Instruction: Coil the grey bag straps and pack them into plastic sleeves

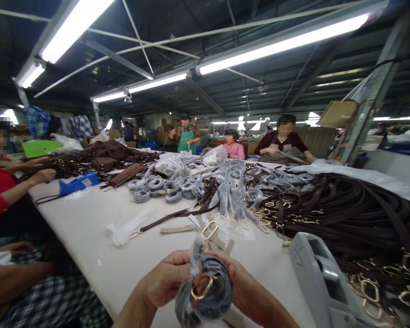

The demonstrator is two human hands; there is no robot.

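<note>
Grey coiled strap, sheathed in clear plastic with a gold buckle at its front, is held low over the white desk; the left hand is closed on its left side, the right hand on its right. Wrapping seems under way; a firm tuck is judged next.

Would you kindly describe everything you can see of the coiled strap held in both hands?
The strap is grey, wound into a tight coil and wrapped in clear plastic that bunches above it. A gold metal ring hangs at its front. The left hand and right hand hold it from either side, above the near edge of the white table.
</note>
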